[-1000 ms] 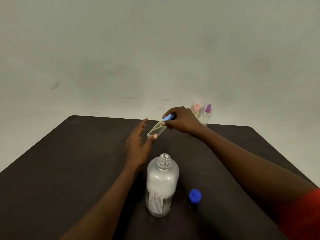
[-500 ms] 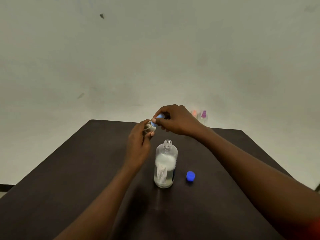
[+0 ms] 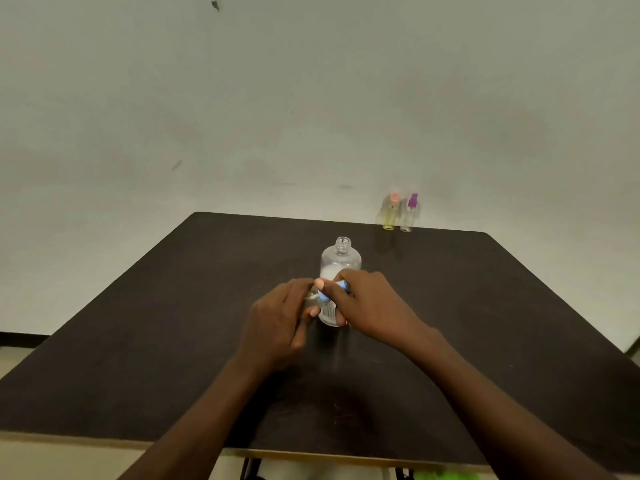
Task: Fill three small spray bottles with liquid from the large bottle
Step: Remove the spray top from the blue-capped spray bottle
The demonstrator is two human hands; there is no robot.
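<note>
Hands meet just before the large bottle: left hand grips the small spray bottle steady while right hand pinches its blue cap (probably unscrewing, for filling).

Dim, soft, wide-angle warped edges

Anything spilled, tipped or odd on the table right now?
Nothing stands out. The large bottle stands upright and uncapped, no spill shows on the table, and two spray bottles stand upright at the far edge. Both hands hold the third, blue-topped one.
</note>
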